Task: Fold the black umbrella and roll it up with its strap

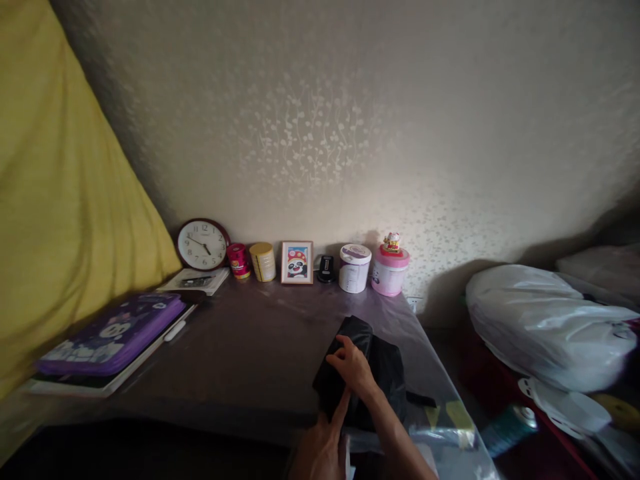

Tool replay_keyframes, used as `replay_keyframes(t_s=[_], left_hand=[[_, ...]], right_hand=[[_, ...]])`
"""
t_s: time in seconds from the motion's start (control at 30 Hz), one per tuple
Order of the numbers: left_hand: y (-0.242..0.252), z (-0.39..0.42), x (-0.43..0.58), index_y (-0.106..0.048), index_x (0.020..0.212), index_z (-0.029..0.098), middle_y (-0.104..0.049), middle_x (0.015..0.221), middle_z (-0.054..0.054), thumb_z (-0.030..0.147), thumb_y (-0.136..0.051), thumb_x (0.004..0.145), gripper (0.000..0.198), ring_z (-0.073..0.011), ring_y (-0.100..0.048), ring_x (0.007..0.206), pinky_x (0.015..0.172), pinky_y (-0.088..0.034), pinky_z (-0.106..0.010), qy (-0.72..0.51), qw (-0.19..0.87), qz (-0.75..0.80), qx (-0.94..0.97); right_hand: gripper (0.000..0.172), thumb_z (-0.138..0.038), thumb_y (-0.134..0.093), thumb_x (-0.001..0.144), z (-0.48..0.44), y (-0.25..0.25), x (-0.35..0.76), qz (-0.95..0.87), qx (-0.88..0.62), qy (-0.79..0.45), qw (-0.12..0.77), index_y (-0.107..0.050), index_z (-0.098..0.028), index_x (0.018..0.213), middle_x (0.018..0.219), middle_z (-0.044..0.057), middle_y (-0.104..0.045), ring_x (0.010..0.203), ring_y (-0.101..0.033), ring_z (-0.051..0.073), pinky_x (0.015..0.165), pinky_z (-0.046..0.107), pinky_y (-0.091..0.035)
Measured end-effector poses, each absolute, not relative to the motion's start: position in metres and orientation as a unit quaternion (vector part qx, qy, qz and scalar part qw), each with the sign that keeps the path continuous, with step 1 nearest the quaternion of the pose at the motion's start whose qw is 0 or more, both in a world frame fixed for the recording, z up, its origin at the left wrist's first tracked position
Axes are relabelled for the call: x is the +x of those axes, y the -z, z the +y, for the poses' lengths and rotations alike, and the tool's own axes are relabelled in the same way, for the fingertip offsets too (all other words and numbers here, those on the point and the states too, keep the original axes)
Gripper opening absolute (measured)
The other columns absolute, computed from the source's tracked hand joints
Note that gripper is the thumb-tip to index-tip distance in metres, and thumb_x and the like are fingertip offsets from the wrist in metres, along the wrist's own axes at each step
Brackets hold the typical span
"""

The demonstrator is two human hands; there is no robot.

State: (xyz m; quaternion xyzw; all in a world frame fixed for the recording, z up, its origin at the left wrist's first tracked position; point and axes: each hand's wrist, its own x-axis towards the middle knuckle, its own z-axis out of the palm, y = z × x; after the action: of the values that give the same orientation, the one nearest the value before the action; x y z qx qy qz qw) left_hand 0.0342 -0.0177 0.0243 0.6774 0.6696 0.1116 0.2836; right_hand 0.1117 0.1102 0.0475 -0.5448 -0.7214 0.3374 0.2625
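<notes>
Where grip [354, 368] curls, bundle [389, 373] lies beneath.

Pale grey-beige wallpaper [310, 137] with a leafy vine pattern covers the wall behind the worktop [245, 347], whose dark, glossy cover catches faint reflections. A yellow cloth [65, 200] hangs in folds at left. A white wall socket [414, 303] sits low beside the worktop's far right corner. Light is dim, with deep shadow along the lower right.
</notes>
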Motion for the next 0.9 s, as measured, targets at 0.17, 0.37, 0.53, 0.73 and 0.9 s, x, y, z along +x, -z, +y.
replay_keyframes(t_s=[0.17,0.37,0.53,0.73,0.9], left_hand=[[-0.017,-0.016,0.033,-0.005,0.143,0.029,-0.057,0.122,-0.008,0.022,-0.039,0.084,0.069,-0.0197,-0.062,0.096,0.083,-0.045,-0.027,-0.105,0.269,0.670,0.684],[-0.016,-0.017,0.033,-0.003,0.144,0.023,-0.053,0.128,-0.009,0.024,-0.038,0.084,0.070,-0.0188,-0.061,0.099,0.086,-0.043,-0.025,-0.105,0.282,0.680,0.669],[-0.010,-0.018,0.033,-0.007,0.144,0.016,-0.053,0.129,-0.012,0.023,-0.037,0.085,0.067,-0.0182,-0.059,0.103,0.091,-0.039,-0.023,-0.106,0.277,0.679,0.671],[-0.005,-0.017,0.036,-0.007,0.144,0.017,-0.054,0.127,-0.011,0.022,-0.036,0.086,0.065,-0.0172,-0.056,0.108,0.094,-0.037,-0.022,-0.111,0.280,0.691,0.657],[-0.008,-0.018,0.036,-0.010,0.144,0.019,-0.054,0.128,-0.011,0.023,-0.037,0.086,0.064,-0.0190,-0.053,0.114,0.095,-0.036,-0.025,-0.128,0.289,0.697,0.643]], right_hand=[[0.043,-0.020,-0.055,0.073,0.111,-0.045,0.113,-0.736,-0.520,-0.340,0.267,-0.052,-0.016,0.116,0.071,0.001,-0.072,0.074,-0.066,0.018,0.067,0.026,-0.043],[0.026,-0.021,-0.048,0.081,0.099,-0.041,0.126,-0.787,-0.392,-0.381,0.285,-0.060,-0.020,0.103,0.077,-0.001,-0.071,0.070,-0.065,0.015,0.068,0.025,-0.046],[0.018,-0.020,-0.048,0.084,0.085,-0.037,0.147,-0.833,-0.364,-0.243,0.339,-0.065,-0.021,0.092,0.091,0.003,-0.068,0.089,-0.061,0.017,0.081,0.029,-0.046],[0.023,-0.020,-0.047,0.086,0.112,-0.020,0.159,-0.887,-0.329,-0.109,0.306,-0.063,-0.022,0.103,0.112,0.006,-0.064,0.115,-0.051,0.021,0.101,0.043,-0.034],[0.028,-0.022,-0.044,0.088,0.160,-0.018,0.161,-0.859,-0.422,-0.069,0.281,-0.060,-0.022,0.111,0.125,0.007,-0.057,0.122,-0.045,0.022,0.103,0.046,-0.029]])
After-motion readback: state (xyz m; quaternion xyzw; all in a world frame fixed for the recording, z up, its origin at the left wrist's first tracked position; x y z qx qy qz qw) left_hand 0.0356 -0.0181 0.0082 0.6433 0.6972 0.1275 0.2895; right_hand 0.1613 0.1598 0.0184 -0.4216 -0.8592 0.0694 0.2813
